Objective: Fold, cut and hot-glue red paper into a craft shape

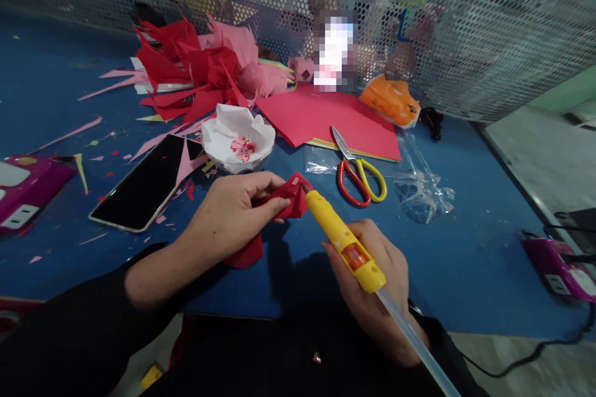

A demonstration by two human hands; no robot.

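My left hand is closed on a folded piece of red paper, pinching it between thumb and fingers; part of the paper hangs below the palm. In my right hand is a yellow hot glue gun, with a long clear glue stick running out of its back end. The gun's nozzle meets the upper right edge of the red paper, beside a small pale patch. Whether glue is coming out cannot be seen. Scissors with one red and one yellow handle lie beyond my right hand.
A white paper-lined bowl holds small pink and red bits. A phone lies at left, near a purple power strip. Red sheets, crumpled red paper and an orange bag are behind. Another purple power strip is at right.
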